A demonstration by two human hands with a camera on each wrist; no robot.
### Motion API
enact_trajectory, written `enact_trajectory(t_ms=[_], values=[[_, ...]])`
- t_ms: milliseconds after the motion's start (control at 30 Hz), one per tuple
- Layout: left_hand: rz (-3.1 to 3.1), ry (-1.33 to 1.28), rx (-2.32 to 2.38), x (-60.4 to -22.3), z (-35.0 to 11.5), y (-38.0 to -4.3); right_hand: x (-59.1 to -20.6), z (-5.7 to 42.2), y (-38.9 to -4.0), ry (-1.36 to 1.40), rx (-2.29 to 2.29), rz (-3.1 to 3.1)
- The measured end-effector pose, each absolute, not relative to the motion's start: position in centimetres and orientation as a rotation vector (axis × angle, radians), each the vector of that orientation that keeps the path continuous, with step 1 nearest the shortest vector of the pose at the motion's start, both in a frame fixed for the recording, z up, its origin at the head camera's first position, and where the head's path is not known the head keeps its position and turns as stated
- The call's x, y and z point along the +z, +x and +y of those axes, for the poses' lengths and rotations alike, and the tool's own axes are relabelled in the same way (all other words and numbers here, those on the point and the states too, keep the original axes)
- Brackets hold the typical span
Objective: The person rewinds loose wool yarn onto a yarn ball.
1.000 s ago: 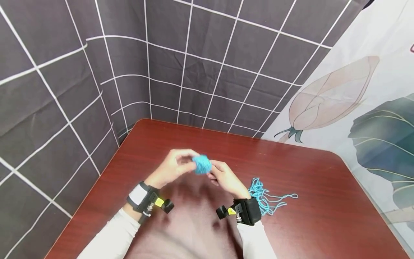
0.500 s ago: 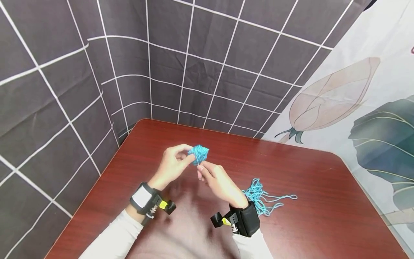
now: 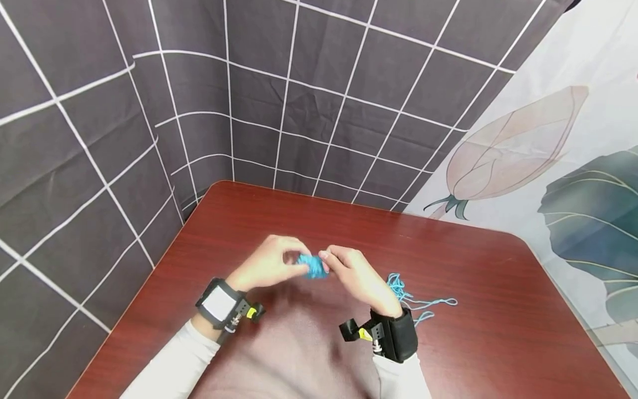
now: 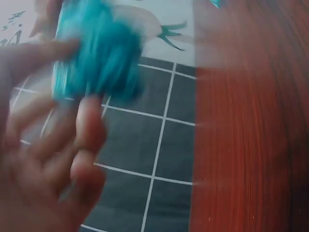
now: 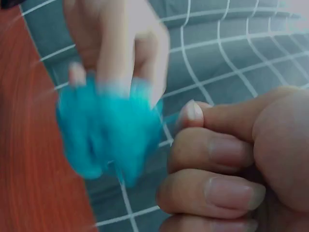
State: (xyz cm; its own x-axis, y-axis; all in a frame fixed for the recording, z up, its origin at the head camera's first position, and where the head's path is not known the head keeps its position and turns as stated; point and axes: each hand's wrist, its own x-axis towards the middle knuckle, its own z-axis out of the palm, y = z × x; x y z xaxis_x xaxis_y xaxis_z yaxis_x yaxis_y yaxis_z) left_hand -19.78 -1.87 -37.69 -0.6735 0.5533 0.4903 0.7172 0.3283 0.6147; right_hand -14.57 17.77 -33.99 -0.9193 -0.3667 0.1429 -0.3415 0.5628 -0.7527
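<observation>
A small ball of blue yarn is between the two hands, above the table. My left hand holds it with the thumb and fingers at its left side. Close to the ball's right side, my right hand pinches a short blue strand that runs from the ball, its other fingers curled in. In both wrist views the wound yarn is blurred. A loose tangle of the same yarn lies on the table to the right, partly hidden behind the right wrist.
The reddish-brown table has rounded far corners. A dark cloth with white grid lines hangs behind and to the left; a white cloth with plant prints hangs on the right. Each wrist wears a strapped camera mount.
The right hand has gone round the ball, first nearer and below it, now at its right side. Both hands dipped toward the viewer since half a second ago. The ball has turned.
</observation>
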Motion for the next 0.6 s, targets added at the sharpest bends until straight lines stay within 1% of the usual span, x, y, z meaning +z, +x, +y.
enact_trajectory(t_ms=[67,133,200,233,333,400,433,500,533,567,600], values=[[-2.408,-0.914,-1.261,-37.7,-1.8,-19.9,-33.8,17.2,-14.4,-0.690,-1.256,2.801],[-2.359,-0.743,-1.391,-37.6,-1.8,-19.9,-34.1,16.8,-14.4,-0.749,-1.249,2.781],[-2.269,-0.674,-1.625,-37.5,-1.7,-19.9,-34.8,16.6,-14.8,-0.783,-1.319,2.695],[-2.217,-0.680,-1.751,-37.4,-1.7,-19.8,-35.2,16.6,-15.1,-0.784,-1.395,2.610],[-2.068,-0.837,-2.106,-37.4,-1.9,-19.7,-36.7,17.4,-16.2,-0.733,-1.669,2.282],[-2.059,-1.078,-2.154,-37.5,-1.9,-19.7,-37.6,18.1,-16.8,-0.671,-1.795,2.099],[-2.092,-1.215,-2.113,-37.5,-1.9,-19.6,-37.9,18.4,-17.0,-0.641,-1.817,2.059],[-2.207,-1.438,-1.871,-37.7,-1.9,-19.6,-38.0,18.9,-17.2,-0.625,-1.783,2.116],[-2.267,-1.496,-1.718,-37.8,-1.8,-19.6,-37.7,19.0,-17.1,-0.616,-1.741,2.198],[-2.328,-1.498,-1.568,-37.9,-1.7,-19.7,-37.4,19.0,-17.0,-0.616,-1.676,2.302],[-2.393,-1.437,-1.437,-38.0,-1.6,-19.8,-37.0,18.8,-16.8,-0.623,-1.610,2.404]])
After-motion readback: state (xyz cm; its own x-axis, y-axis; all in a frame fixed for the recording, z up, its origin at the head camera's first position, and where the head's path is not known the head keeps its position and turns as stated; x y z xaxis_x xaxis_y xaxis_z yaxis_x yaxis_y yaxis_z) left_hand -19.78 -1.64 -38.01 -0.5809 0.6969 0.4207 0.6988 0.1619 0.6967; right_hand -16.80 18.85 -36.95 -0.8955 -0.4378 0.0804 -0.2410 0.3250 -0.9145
